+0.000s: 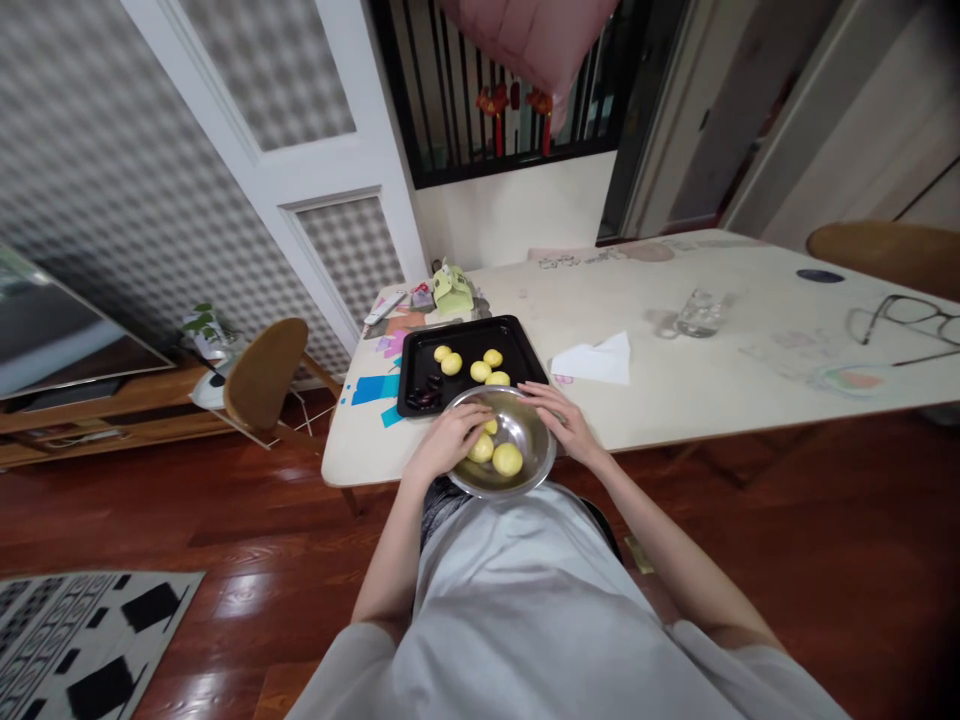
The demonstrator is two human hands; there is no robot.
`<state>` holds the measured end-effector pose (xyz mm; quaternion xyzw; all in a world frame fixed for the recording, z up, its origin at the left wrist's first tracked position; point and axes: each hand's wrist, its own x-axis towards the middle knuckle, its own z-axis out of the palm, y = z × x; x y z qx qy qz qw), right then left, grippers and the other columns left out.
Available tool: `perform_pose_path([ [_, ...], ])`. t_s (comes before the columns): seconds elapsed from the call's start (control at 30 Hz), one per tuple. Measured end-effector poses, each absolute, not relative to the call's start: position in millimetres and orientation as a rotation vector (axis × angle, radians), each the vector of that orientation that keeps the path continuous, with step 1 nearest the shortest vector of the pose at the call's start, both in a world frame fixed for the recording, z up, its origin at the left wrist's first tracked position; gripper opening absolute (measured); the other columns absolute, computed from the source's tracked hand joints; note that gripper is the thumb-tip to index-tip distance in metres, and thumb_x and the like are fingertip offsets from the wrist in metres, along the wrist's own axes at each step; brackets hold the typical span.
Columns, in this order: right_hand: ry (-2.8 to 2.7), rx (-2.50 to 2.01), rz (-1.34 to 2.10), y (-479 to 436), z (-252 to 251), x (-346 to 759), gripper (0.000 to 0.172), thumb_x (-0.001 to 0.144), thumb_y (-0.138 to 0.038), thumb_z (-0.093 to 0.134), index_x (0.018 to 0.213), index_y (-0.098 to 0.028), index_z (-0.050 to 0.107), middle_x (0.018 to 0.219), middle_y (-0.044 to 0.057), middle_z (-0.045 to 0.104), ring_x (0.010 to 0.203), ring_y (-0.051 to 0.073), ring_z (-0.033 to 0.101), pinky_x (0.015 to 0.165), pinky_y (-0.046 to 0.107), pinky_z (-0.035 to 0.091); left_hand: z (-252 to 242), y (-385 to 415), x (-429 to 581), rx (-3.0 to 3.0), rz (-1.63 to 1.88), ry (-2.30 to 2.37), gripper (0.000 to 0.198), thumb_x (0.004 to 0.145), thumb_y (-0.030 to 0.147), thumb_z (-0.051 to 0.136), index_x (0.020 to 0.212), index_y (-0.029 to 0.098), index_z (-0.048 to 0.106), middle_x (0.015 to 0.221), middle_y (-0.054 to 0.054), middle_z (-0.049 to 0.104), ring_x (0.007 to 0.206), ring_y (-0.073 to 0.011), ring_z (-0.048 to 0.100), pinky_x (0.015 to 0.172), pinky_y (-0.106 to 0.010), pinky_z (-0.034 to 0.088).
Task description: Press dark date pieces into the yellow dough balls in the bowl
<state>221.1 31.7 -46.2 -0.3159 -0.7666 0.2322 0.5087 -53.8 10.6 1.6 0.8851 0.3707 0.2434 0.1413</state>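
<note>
A shiny metal bowl (531, 428) rests between the table's front edge and my lap, partly over a black baking tray. In it lie several smooth yellow round pieces, like peeled potatoes (508, 460). My left hand (453, 438) reaches over the bowl's left rim. Its fingers are bent around a yellow piece inside, which they partly hide. On the right rim, my right hand (561, 418) grips the bowl, with its fingers along the edge. Just beyond is the black baking tray (517, 345), holding several more yellow pieces (451, 364) and some small dark pieces (427, 395).
A folded white paper (596, 360) lies right of the tray. Farther right on the white table (622, 290) are a clear glass (699, 315) and eyeglasses (911, 310). A green box (453, 290) and a remote (385, 308) sit behind the tray. A wooden chair (262, 380) stands left.
</note>
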Motion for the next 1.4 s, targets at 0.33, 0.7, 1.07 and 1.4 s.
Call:
perform_pose_path([
  [0.33, -2.013, -1.031, 0.465, 117, -30, 204, 0.033, 0.100, -0.043, 0.065, 0.125, -0.025, 0.077, 0.124, 0.010, 0.078, 0.112, 0.028, 0.073, 0.101, 0.047, 0.059, -2, 9, -52, 2.541, 0.744, 1.100, 0.031, 0.106, 0.024, 0.053, 0.129, 0.023, 0.073, 0.138, -0.009, 0.072, 0.134, -0.0274, 0.064, 0.115, -0.049, 0.052],
  [0.7, -2.079, -1.133, 0.754, 146, -20, 187, 0.022, 0.073, -0.033, 0.088, 0.087, -0.019, 0.078, 0.078, 0.003, 0.080, 0.075, 0.021, 0.075, 0.073, 0.032, 0.061, -3, 8, -51, 2.520, 0.777, 1.098, 0.030, 0.106, 0.026, 0.054, 0.128, 0.023, 0.074, 0.137, -0.009, 0.073, 0.133, -0.0276, 0.065, 0.114, -0.049, 0.053],
  [1.07, -1.919, -0.943, 0.422, 51, 7, 212, 0.037, 0.086, -0.045, 0.080, 0.115, -0.024, 0.070, 0.111, 0.009, 0.074, 0.098, 0.026, 0.070, 0.082, 0.038, 0.060, -2, 5, -49, 2.509, 0.776, 1.139, 0.032, 0.105, 0.024, 0.053, 0.132, 0.024, 0.071, 0.148, -0.010, 0.066, 0.137, -0.0283, 0.062, 0.118, -0.051, 0.050],
  [1.4, -2.252, -0.942, 0.368, 17, -10, 204, 0.029, 0.088, -0.038, 0.081, 0.114, -0.026, 0.074, 0.115, 0.009, 0.079, 0.108, 0.034, 0.072, 0.102, 0.055, 0.055, -1, 5, -49, 2.514, 0.751, 1.159, 0.036, 0.105, 0.026, 0.054, 0.140, 0.025, 0.065, 0.149, -0.009, 0.065, 0.138, -0.0282, 0.061, 0.118, -0.051, 0.049],
])
